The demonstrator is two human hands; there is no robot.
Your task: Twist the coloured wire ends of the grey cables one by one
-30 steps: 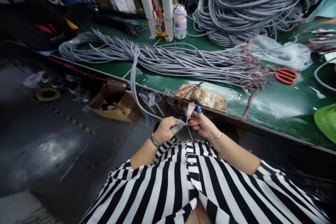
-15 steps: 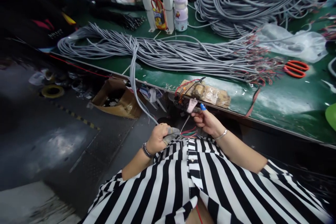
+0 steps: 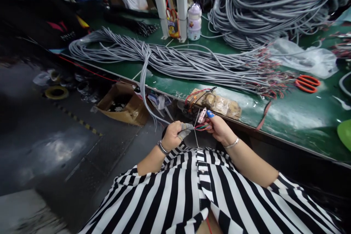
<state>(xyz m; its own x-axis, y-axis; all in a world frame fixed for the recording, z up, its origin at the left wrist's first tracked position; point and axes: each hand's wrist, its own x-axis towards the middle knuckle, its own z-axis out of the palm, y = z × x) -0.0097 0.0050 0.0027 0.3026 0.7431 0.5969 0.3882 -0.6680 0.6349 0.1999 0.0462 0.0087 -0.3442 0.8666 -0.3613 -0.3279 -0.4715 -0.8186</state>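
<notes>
My left hand point(image 3: 172, 137), with grey coverings on its fingertips, is closed around the end of a grey cable point(image 3: 160, 120). Thin red, green and other coloured wires point(image 3: 201, 127) fan out of that cable end toward my right hand point(image 3: 221, 129). Blue tape wraps the right thumb, and the right fingers are pinched on the wires' tips. A pale strand point(image 3: 196, 139) crosses where the wires leave the cable, one part hanging down and another pointing up. Just left of the blue thumb is a small pinkish-white piece point(image 3: 202, 116) with marks on it; what supports it is hidden.
A long bundle of grey cables point(image 3: 192, 62) lies along the green table point(image 3: 164, 84). Orange-handled scissors point(image 3: 307, 83), a bottle point(image 3: 194, 22) and a big cable coil point(image 3: 268, 7) are on it. A wooden block point(image 3: 222, 103) sits at its edge. Below stands a cardboard box point(image 3: 128, 113). Someone in white is behind.
My right hand has moved from beside the pinkish-white piece to the coloured wires and now pinches them. The left hand has shifted slightly right and up with the cable. The view has tilted slightly.
</notes>
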